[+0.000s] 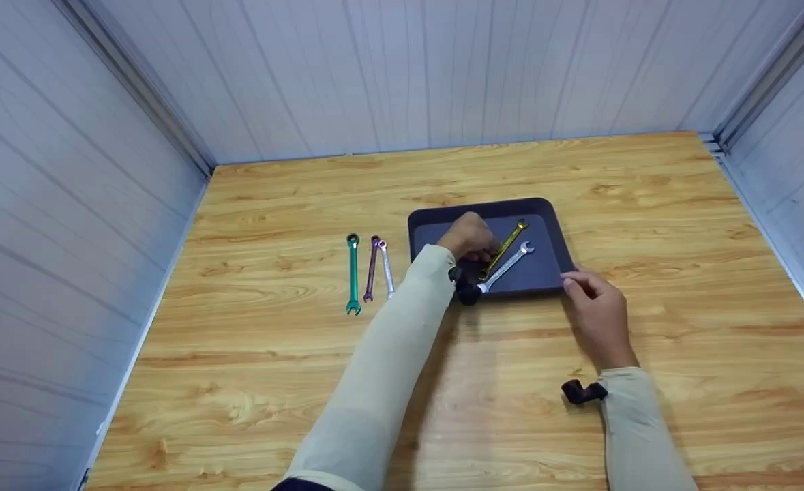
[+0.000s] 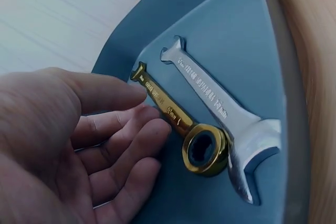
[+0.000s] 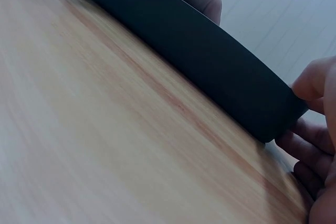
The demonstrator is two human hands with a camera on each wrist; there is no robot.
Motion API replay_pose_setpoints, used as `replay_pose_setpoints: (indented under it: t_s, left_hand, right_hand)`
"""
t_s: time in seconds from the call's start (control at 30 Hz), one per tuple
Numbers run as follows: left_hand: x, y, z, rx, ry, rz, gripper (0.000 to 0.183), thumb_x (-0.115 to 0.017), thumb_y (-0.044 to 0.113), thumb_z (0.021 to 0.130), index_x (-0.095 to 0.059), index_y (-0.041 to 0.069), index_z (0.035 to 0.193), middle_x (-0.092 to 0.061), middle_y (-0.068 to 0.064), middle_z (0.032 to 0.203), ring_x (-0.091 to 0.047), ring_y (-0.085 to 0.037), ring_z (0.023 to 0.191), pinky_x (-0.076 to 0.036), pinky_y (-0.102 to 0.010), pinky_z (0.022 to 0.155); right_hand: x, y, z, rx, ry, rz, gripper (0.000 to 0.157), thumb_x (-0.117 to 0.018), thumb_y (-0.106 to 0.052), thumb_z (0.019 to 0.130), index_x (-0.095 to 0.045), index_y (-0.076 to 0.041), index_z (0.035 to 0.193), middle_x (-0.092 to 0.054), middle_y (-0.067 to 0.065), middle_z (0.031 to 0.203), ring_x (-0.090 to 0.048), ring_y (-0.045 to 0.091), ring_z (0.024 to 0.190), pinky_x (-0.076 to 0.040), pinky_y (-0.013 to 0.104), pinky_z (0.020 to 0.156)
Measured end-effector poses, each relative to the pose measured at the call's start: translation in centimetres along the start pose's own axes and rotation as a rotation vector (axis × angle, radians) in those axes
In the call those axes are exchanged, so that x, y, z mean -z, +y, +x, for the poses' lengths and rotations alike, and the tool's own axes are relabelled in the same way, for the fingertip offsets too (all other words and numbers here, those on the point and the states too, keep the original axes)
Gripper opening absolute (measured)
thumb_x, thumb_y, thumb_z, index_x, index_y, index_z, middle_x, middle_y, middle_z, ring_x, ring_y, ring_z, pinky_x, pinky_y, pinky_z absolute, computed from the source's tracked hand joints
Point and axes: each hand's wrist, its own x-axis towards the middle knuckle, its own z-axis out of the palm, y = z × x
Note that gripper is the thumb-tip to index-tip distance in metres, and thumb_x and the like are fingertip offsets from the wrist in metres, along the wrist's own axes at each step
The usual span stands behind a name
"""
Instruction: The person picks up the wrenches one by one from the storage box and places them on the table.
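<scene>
A dark shallow tray (image 1: 546, 262) on the table holds a gold combination wrench (image 1: 512, 239) and a silver open-end wrench (image 1: 511, 264), lying side by side at a slant. My left hand (image 1: 473, 237) is inside the tray. In the left wrist view its relaxed fingers (image 2: 123, 148) and thumb lie close beside the gold wrench's shaft, gripping nothing. At the tray's near right corner, my right hand (image 1: 599, 307) holds the edge, thumb at the rim and fingers against the outer wall (image 3: 210, 61).
Left of the tray lie a green wrench (image 1: 353, 276), a purple wrench (image 1: 371, 267) and another silver wrench (image 1: 386, 266), whose lower end is hidden by my left sleeve (image 1: 388, 348). Pale panel walls (image 1: 388, 75) stand behind and on both sides of the wooden table (image 1: 272, 354).
</scene>
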Motion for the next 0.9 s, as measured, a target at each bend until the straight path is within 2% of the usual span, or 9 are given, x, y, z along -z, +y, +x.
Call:
replay_pose_setpoints:
  t_s: [0.23, 0.4, 0.47, 0.53, 0.7, 0.9]
  left_hand:
    - [-0.2, 0.1, 0.4, 0.021, 0.023, 0.043, 0.024, -0.078, 0.018, 0.087, -0.068, 0.008, 0.068, -0.066, -0.004, 0.061, -0.061, -0.014, 0.053, -0.048, -0.026, 0.048]
    - [-0.6, 0.2, 0.1, 0.006, 0.067, 0.231, 0.028, -0.081, 0.035, 0.085, -0.072, 0.013, 0.07, -0.068, 0.001, 0.062, -0.062, -0.012, 0.054, -0.044, -0.027, 0.049]
    - [-0.6, 0.1, 0.0, -0.001, 0.074, 0.27, 0.028, -0.08, 0.037, 0.085, -0.073, 0.014, 0.071, -0.068, 0.002, 0.063, -0.063, -0.011, 0.056, -0.044, -0.027, 0.05]
    - [-0.6, -0.1, -0.1, -0.009, 0.07, 0.242, 0.025, -0.079, 0.032, 0.086, -0.073, 0.013, 0.071, -0.068, 0.001, 0.063, -0.063, -0.012, 0.056, -0.046, -0.027, 0.051]
    - [-0.1, -0.9, -0.1, -0.01, 0.055, 0.066, 0.018, -0.075, 0.012, 0.087, -0.072, 0.005, 0.07, -0.065, -0.003, 0.06, -0.058, -0.014, 0.049, -0.046, -0.026, 0.046]
    - [0.6, -1.8, 0.1, 0.004, 0.076, 0.04, 0.021, -0.079, 0.013, 0.085, -0.07, 0.006, 0.067, -0.063, -0.002, 0.057, -0.055, -0.012, 0.046, -0.045, -0.024, 0.043]
  right_hand:
    - [0.0, -0.1, 0.1, 0.0, 0.008, 0.01, 0.032, -0.065, -0.031, 0.099, -0.074, -0.005, 0.114, -0.059, 0.009, 0.139, -0.052, 0.022, 0.131, -0.042, 0.034, 0.107]
    - [0.1, 0.0, 0.2, 0.004, 0.011, -0.007, 0.031, -0.064, -0.032, 0.099, -0.074, -0.005, 0.113, -0.059, 0.007, 0.139, -0.052, 0.021, 0.131, -0.042, 0.035, 0.108]
    - [0.1, 0.0, 0.2, 0.002, 0.011, -0.014, 0.032, -0.064, -0.032, 0.1, -0.074, -0.005, 0.113, -0.059, 0.007, 0.139, -0.052, 0.021, 0.131, -0.041, 0.037, 0.109]
    - [0.1, 0.1, 0.2, -0.002, 0.012, -0.02, 0.032, -0.064, -0.032, 0.1, -0.074, -0.005, 0.114, -0.059, 0.008, 0.14, -0.051, 0.021, 0.132, -0.04, 0.038, 0.11]
    - [-0.1, 0.2, 0.1, -0.014, 0.011, -0.014, 0.031, -0.064, -0.032, 0.1, -0.074, -0.005, 0.114, -0.058, 0.008, 0.14, -0.05, 0.021, 0.133, -0.039, 0.039, 0.111]
    - [0.0, 0.2, 0.1, -0.006, 0.015, -0.013, 0.031, -0.064, -0.032, 0.099, -0.074, -0.006, 0.114, -0.059, 0.007, 0.14, -0.051, 0.021, 0.132, -0.04, 0.037, 0.109]
